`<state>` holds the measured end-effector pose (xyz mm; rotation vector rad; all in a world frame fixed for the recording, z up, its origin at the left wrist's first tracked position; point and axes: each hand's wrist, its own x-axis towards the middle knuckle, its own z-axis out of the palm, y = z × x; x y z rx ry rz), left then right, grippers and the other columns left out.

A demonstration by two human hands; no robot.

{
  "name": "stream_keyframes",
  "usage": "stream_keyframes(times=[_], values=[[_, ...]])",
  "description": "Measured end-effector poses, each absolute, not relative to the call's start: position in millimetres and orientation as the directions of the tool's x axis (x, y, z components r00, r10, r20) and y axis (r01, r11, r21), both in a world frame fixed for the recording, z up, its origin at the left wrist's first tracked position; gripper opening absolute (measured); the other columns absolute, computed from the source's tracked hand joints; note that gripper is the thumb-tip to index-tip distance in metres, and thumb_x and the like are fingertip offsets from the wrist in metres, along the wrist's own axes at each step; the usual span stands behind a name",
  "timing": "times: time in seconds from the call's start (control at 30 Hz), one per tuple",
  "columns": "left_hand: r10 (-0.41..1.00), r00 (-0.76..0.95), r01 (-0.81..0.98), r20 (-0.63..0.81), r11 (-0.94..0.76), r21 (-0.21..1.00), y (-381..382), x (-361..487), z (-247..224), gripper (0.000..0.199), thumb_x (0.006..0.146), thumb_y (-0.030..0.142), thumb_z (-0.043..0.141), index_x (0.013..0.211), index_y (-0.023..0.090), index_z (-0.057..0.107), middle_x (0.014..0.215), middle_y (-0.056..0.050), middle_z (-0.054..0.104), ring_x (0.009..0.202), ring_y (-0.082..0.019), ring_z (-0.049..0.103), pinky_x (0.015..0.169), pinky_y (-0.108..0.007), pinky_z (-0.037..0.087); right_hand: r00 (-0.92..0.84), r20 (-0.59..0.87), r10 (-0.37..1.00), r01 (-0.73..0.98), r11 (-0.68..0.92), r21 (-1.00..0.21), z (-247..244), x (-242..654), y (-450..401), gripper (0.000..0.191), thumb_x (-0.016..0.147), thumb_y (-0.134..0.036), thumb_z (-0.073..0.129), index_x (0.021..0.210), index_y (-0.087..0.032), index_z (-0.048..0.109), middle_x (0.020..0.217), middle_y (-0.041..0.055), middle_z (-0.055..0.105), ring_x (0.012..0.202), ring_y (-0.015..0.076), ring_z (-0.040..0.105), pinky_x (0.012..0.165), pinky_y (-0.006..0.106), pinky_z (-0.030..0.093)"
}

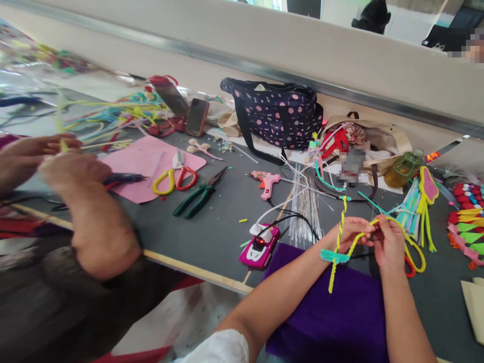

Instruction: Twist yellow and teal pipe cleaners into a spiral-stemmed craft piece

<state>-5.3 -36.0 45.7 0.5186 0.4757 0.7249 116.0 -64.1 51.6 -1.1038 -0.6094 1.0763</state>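
1. Head view, lower right of the frame: your left hand [351, 235] has its thumb and index fingertips pinched together on a yellow fuzzy stem [341, 228], with no gap visible between them.
2. Your right hand [391, 247] sits just beside it, its thumb and fingertips closed on the same stem; the strand runs across from one hand to the other.
3. The worked part of that stem hangs at the left hand's wrist: a twisted length above, a teal crosspiece [329, 256] across it, and a short yellow tail below. You cannot tell whether the crosspiece touches your wrist.
4. The remaining fingers of your right hand curl inward and are partly hidden, so how tightly they fold is unclear.
5. To the right of that hand, a yellow loop and a bit of red resemble scissor handles [410, 267], partly covered; where the stem ends and the loop begins is hard to make out.
6. Your forearms pass over a purple cloth [325, 307], cut off by the bottom edge.
7. At the left of the frame, a co-worker's hands [71, 169] are blurred around something yellow; you cannot tell what it is.
8. At the right edge, a cream piece [472, 307] is cut off, and a pixelated patch hides part of the beige bag [397, 135] in the upper right.
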Motion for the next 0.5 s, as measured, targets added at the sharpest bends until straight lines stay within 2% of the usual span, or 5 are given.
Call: stream_keyframes(times=[0.27,0.37,0.5], values=[[0.742,0.639,-0.524,-0.205,0.614,0.591,-36.6,-4.4,42.9,0.032,0.051,0.025,0.088,0.072,0.009,0.07,0.059,-0.001,0.063,0.052,-0.008,0.058,0.061,-0.024,0.055,0.322,-0.186,0.928,-0.458,-0.019,-0.889,48.3,116.7,-62.2,0.029,0.064,-0.037,0.082,0.071,-0.016,0.064,0.061,-0.0036,0.06,0.05,0.0087,0.054,0.045,0.021,0.047],[0.723,0.665,-0.508,-0.191,0.624,0.593,-35.3,-5.1,39.6,0.032,0.056,0.027,0.087,0.076,0.008,0.071,0.06,-0.001,0.063,0.053,-0.009,0.059,0.062,-0.024,0.056,0.275,-0.197,0.941,-0.488,-0.039,-0.872,49.4,115.8,-61.6,0.028,0.064,-0.037,0.082,0.071,-0.016,0.064,0.062,-0.0043,0.059,0.049,0.0072,0.052,0.045,0.019,0.046],[0.674,0.717,-0.473,-0.176,0.656,0.588,-31.9,-7.0,36.1,0.034,0.065,0.029,0.083,0.088,0.007,0.071,0.069,-0.005,0.066,0.057,-0.01,0.062,0.064,-0.026,0.058,0.326,-0.145,0.934,-0.475,0.029,-0.879,53.1,117.0,-62.4,0.027,0.068,-0.038,0.08,0.074,-0.016,0.065,0.064,-0.0041,0.059,0.051,0.0065,0.052,0.046,0.018,0.046]])
